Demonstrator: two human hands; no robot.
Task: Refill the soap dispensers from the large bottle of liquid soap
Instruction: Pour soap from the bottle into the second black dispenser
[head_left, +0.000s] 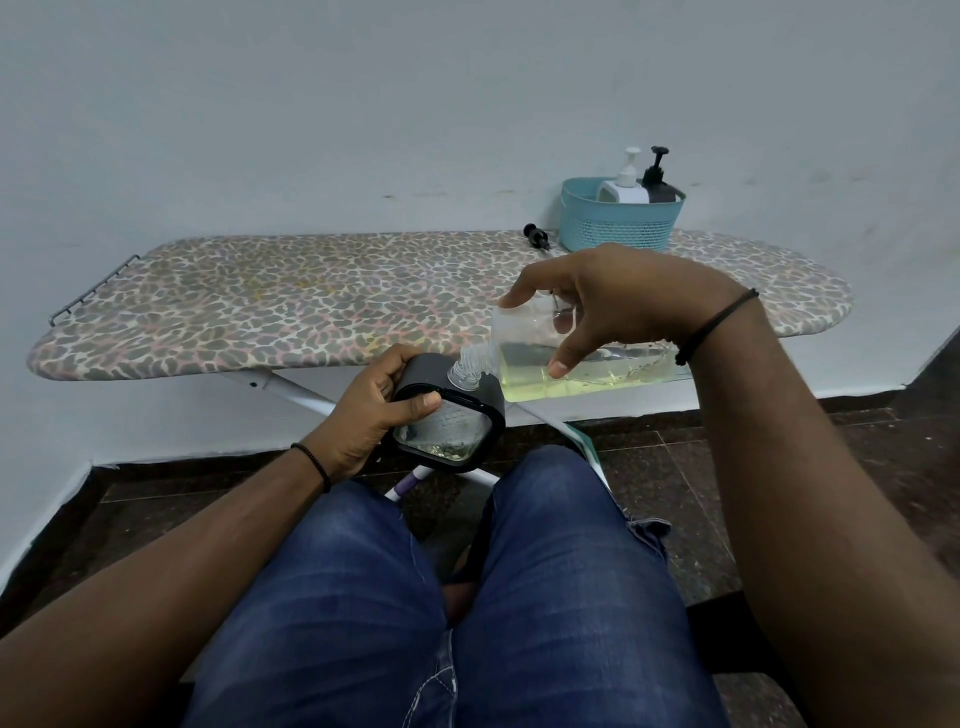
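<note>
Head view, seated; blue denim jeans (363, 597) fill the lower frame, above dark tiled floor (857, 441).

Left hand (363, 415): fingers and thumb curled round a dark grey, square-shouldered soap dispenser with a clear lower body (447, 421), held tilted above the knees, its pump off. A thin layer of yellowish liquid lies in its lowest corner. Black bead band at the left wrist.

Long ironing board with grey-and-pink pebble-print cover (311, 301) runs across the frame against a pale blue wall (363, 104).

Large clear plastic bottle of yellow-green liquid soap (576, 358): tipped nearly horizontal, its ribbed neck meeting the dispenser's open top. Soap pools along the bottle's lower side; flow through the neck cannot be resolved.

Right hand (613, 306): grips the bottle from above, thumb on the near face. Black cord at the wrist.

Behind it, on the board: a black pump head (536, 236) lying loose, just beside a teal perforated plastic basket (618, 223). The basket holds a white pump dispenser (623, 184) and a black pump dispenser (658, 182), both upright.
</note>
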